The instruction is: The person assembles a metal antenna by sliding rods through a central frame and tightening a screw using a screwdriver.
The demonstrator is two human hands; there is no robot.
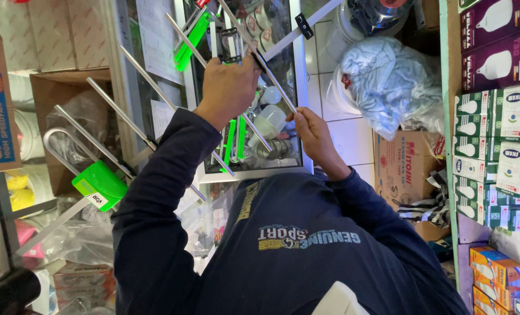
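I hold a metal aerial (155, 125) made of thin aluminium rods with bright green plastic fittings (99, 184), above a glass display counter (283, 169). My left hand (228, 87) is shut around the aerial's middle where several rods cross. My right hand (312, 137) pinches the lower end of one slanted rod (274, 81). Both arms wear dark blue sleeves, and my dark blue sweatshirt (295, 245) fills the bottom of the view.
Green-and-white and purple bulb boxes (499, 134) fill shelves at the right. A clear plastic bag of pale stuff (388, 81) sits above a brown carton (405, 169). An open cardboard box (67, 116) and packaged goods crowd the left. Small items lie under the counter glass.
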